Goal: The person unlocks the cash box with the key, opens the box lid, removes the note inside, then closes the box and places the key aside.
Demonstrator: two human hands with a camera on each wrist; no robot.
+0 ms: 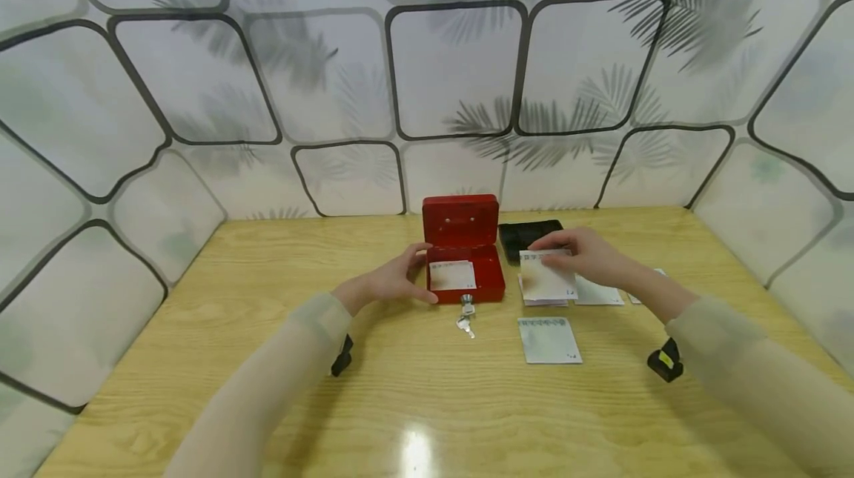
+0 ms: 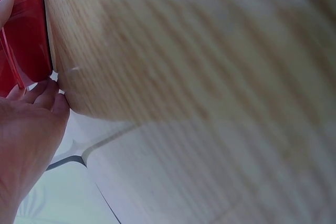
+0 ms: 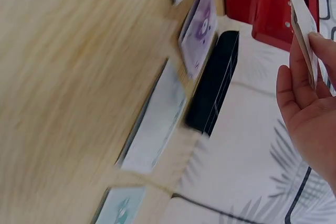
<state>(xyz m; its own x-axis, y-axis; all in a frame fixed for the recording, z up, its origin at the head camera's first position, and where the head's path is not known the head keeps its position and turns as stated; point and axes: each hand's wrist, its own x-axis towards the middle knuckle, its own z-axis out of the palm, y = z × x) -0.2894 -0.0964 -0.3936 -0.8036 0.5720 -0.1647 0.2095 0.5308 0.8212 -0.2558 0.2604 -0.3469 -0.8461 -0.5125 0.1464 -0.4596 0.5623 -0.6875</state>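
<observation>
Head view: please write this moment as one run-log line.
left hand: grips red box; right hand: holds paper stack; lid: open; keys: at box front

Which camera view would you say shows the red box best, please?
The head view shows the red box best: open and nearly whole, its lid raised. The left wrist view catches only a cropped part; the right wrist view cuts it off at the top, partly behind the held paper.
</observation>
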